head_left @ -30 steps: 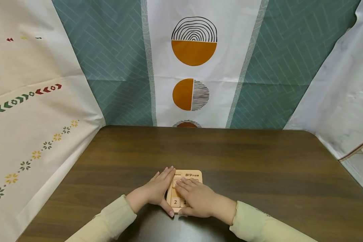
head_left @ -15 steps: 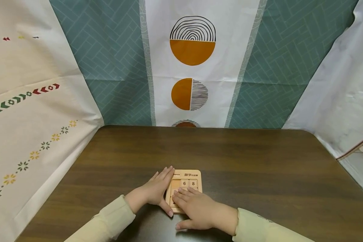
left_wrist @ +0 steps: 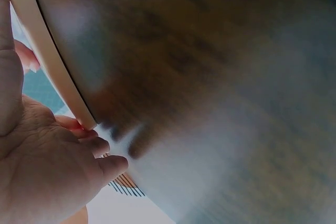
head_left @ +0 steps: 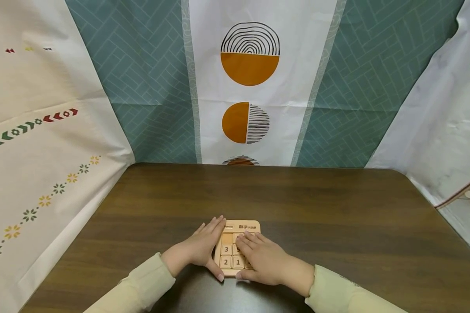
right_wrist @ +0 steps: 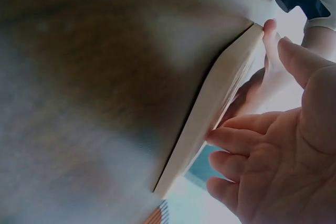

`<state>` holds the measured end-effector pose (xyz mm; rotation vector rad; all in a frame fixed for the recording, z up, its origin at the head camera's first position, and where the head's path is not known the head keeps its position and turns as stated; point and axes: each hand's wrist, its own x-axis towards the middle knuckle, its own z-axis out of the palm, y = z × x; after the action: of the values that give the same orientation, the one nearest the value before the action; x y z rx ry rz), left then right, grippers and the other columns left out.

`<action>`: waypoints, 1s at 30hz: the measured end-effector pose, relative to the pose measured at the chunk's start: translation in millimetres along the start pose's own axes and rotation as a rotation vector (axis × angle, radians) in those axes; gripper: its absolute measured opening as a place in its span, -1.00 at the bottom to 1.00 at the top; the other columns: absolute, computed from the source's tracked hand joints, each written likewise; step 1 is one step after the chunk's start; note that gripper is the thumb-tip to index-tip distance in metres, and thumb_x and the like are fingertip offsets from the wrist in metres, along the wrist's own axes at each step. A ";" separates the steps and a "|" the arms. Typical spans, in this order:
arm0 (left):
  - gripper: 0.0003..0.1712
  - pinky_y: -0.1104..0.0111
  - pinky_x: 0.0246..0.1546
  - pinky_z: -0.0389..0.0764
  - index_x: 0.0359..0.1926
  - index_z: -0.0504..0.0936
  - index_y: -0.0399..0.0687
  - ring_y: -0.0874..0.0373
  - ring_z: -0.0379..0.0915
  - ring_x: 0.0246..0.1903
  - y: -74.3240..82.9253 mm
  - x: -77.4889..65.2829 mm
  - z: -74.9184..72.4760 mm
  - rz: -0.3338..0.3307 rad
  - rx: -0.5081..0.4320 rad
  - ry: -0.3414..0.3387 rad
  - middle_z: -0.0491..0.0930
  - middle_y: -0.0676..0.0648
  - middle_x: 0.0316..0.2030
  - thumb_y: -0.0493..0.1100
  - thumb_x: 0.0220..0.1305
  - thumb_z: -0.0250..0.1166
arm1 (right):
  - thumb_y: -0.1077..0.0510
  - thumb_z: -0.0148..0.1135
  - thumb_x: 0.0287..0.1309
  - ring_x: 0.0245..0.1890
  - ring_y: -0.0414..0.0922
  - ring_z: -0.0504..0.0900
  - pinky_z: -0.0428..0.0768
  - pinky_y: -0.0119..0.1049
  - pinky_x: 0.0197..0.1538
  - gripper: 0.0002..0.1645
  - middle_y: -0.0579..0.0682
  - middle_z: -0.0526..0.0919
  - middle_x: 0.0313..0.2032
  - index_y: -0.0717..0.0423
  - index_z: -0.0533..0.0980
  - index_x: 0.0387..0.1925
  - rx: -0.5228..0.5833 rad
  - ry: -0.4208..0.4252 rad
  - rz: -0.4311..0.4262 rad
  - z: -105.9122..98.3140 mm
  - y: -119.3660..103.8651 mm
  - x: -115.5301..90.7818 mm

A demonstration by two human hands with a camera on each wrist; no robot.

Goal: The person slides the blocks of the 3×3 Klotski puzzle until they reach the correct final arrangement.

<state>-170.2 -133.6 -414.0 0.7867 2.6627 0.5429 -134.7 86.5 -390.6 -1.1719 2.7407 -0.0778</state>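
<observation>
A flat wooden number slide puzzle (head_left: 230,274) lies on the table, its top-left slot (head_left: 227,238) bare. Tiles 3 (head_left: 226,249), 2 (head_left: 226,262) and 1 (head_left: 238,262) show; the right-hand tiles are mostly covered. My left hand (head_left: 197,248) lies along the puzzle's left side, straight fingertips at the top corner and thumb at the bottom corner. The straight fingers of my right hand (head_left: 266,261) rest over the middle and upper right tiles, its thumb by the bottom edge. Both wrist views show the puzzle's pale side, at left (left_wrist: 52,59) and at right (right_wrist: 202,119), close beside each palm.
Around the puzzle spreads a dark brown wooden table (head_left: 317,208) with rounded far corners. Patterned cloths hang at its back (head_left: 152,87), left (head_left: 43,165) and right (head_left: 446,108). A dark blue piece (right_wrist: 302,3) sits at the left wrist.
The tile in the top-left slot has slid toward me into the middle-left place, where 3 now shows. My right hand came nearer, then moved up and right; my left hand stayed put.
</observation>
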 end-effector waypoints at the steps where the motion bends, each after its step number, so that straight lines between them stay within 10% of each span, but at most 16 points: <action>1: 0.61 -0.12 0.38 -0.07 0.45 -0.12 -0.37 -0.22 -0.24 0.45 0.2 0.0 -0.1 0.000 -0.001 -0.001 -0.16 -0.32 0.46 0.31 -0.47 0.59 | -0.35 0.02 0.21 0.41 0.01 0.19 0.17 -0.08 0.40 -0.09 0.10 0.31 0.35 0.19 0.24 0.36 0.000 -0.002 -0.004 0.0 -0.2 0.5; 17: 0.60 -0.14 0.36 -0.05 0.45 -0.11 -0.38 -0.25 -0.22 0.44 -0.6 -1.5 1.0 0.006 0.009 0.005 -0.15 -0.33 0.46 0.30 -0.46 0.60 | -0.36 0.02 0.22 0.45 -0.03 0.08 0.06 -0.06 0.44 -0.09 0.00 0.18 0.42 0.08 0.17 0.42 0.072 -0.057 -0.047 -0.9 -2.8 14.2; 30: 0.61 -0.13 0.37 -0.04 0.45 -0.11 -0.37 -0.22 -0.22 0.45 0.1 0.9 0.9 -0.002 0.015 0.003 -0.14 -0.32 0.46 0.31 -0.48 0.60 | -0.33 0.06 0.21 0.44 0.07 0.09 0.05 -0.01 0.43 -0.05 0.18 0.22 0.38 0.26 0.20 0.37 0.149 -0.039 0.034 -2.3 14.2 -15.0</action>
<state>-170.5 -132.8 -414.9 0.7882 2.6727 0.5253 -135.1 107.1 -388.0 -1.0751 2.6674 -0.2479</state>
